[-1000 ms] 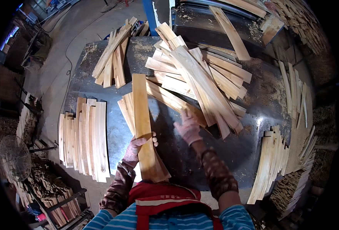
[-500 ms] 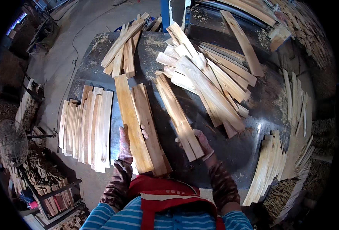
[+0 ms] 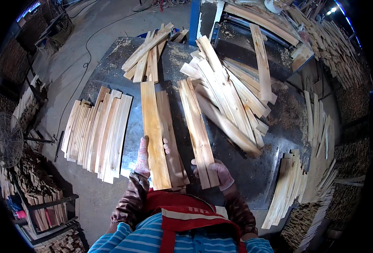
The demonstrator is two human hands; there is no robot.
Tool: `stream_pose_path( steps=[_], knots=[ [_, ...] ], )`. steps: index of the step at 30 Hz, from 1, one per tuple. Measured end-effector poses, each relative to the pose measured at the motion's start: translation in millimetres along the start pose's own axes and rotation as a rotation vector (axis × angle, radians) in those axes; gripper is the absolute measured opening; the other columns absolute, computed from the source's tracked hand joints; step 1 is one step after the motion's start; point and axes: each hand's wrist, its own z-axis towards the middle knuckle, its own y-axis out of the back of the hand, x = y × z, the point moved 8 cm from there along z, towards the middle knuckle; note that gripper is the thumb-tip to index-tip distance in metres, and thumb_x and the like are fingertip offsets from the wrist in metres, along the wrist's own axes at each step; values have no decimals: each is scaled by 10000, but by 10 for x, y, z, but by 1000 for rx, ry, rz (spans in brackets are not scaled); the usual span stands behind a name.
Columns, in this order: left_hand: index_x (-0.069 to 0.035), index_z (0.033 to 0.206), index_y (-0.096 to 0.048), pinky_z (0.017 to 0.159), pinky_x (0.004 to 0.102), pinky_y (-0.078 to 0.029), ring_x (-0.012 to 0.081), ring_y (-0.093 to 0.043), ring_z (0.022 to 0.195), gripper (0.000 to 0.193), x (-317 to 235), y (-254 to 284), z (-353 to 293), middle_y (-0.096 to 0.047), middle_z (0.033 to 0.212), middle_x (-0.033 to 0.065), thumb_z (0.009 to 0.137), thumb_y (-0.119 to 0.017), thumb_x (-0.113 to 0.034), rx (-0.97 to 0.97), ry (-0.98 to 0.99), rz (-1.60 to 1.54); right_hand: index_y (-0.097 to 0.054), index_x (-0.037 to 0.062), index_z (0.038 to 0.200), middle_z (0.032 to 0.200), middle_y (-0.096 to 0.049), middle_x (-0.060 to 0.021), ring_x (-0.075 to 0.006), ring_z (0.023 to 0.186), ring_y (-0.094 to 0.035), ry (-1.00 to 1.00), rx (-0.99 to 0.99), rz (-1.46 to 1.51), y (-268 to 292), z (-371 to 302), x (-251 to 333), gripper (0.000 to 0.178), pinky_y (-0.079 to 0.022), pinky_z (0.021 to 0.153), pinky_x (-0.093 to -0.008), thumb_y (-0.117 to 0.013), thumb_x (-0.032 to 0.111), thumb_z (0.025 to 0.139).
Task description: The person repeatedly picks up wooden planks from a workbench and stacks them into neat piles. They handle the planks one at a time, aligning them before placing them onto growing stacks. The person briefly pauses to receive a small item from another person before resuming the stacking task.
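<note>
My left hand (image 3: 143,159), in a knitted glove, wraps round a long yellowish wooden board (image 3: 154,135), with fingertips showing past its right edge. Browner boards (image 3: 169,130) lie beside and partly beneath that one. Closed on the near end of another board (image 3: 197,130) is my gloved right hand (image 3: 222,175), its thumb and fingers on opposite edges. Right of this board, a loose heap of pale boards (image 3: 233,101) fans across the dark table (image 3: 245,177). A blurred board (image 3: 228,125) lies along the heap's left side.
Side by side at the table's left lies a row of boards (image 3: 106,135). Crossed boards (image 3: 146,57) rest at the far edge, near a blue post (image 3: 193,23). More strips (image 3: 285,189) are stacked at right. A wire fan (image 3: 6,139) stands at far left.
The view has shifted. The wide board on top of the heap has slid to its left side and is blurred. My right hand's board has swung more upright; both hands keep their grip.
</note>
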Motion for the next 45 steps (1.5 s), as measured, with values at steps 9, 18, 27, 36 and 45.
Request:
stream_pose_path(
  steps=[9,18,27,36,45],
  knots=[
    [30,1298,-504,834,389,-552,279,-653,890,681,-71,-23,-147,-652,1076,156,979,-488,-571,27,-54,185,-546,-108,1296,1153,-676,-218,-291,1008,-691,46,50,29,-26,-271,-230,616,-563,921,-395,-724,276,849],
    [34,1326,-466,853,450,-565,294,-635,918,814,67,-137,-114,-621,1097,175,919,-505,-670,123,14,26,-586,-93,1265,1193,-669,-213,-317,1068,-677,94,-74,-15,373,-311,-559,523,-542,973,-420,-646,90,779],
    [17,1397,-401,858,439,-543,308,-618,898,833,137,-318,-159,-590,1133,183,953,-384,-687,184,-17,62,-584,-86,1274,1192,-670,-222,-320,1088,-670,210,-99,22,311,-393,-408,516,-535,987,-419,-602,52,778],
    [27,1297,-500,771,412,-571,291,-647,833,732,478,-522,-163,-619,1043,177,962,-469,-624,60,45,201,-595,-82,1248,1177,-673,-195,-294,1053,-676,420,-330,58,523,-1130,-296,472,-537,976,-389,-649,156,844],
    [19,1339,-464,848,548,-571,356,-670,868,753,1727,-727,111,-626,1101,245,957,-468,-629,161,208,102,-601,-13,1238,1087,-682,-212,-378,1043,-654,-70,-1265,-915,3327,-3261,-1253,563,-508,933,-438,-675,376,838]
  ],
)
